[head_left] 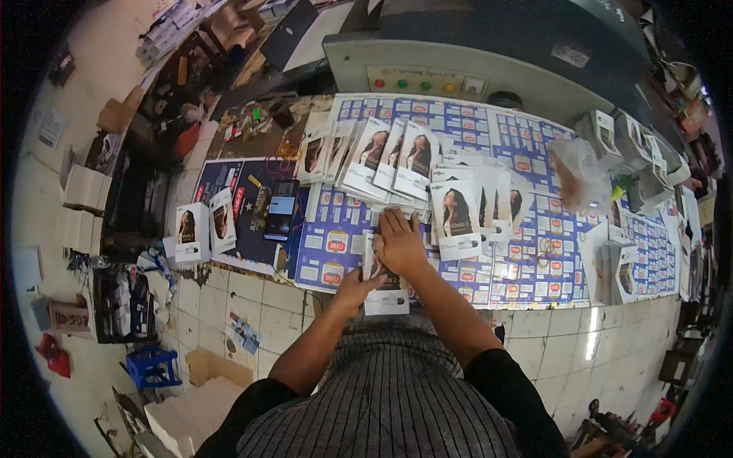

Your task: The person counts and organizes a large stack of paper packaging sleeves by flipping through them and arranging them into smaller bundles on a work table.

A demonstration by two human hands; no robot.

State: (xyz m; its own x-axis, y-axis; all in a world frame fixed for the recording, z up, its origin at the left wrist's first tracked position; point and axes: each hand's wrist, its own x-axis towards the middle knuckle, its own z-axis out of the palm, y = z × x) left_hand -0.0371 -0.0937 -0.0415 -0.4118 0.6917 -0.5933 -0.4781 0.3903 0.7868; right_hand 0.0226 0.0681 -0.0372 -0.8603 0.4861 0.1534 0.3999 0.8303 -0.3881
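Observation:
A flat white printed carton [387,303] with a dark picture panel lies upright before me at the table's front edge. My left hand [357,290] grips its left side, thumb on top and the other fingers mostly hidden. Across its upper part rests my right hand [402,246], palm down, fingers stretched away from me toward a pile of flat cartons [372,156]. The hands partly cover the carton's print. Right of my right hand, more cartons [456,217] lie fanned out and overlapping, each showing a long-haired figure.
The table [324,252] is covered with blue printed sheets. To the left are a phone [282,210] and two small boxes [192,231]. A plastic bag [578,175] and carton stacks [599,137] stand at the right. A grey machine [458,65] with coloured buttons borders the far side.

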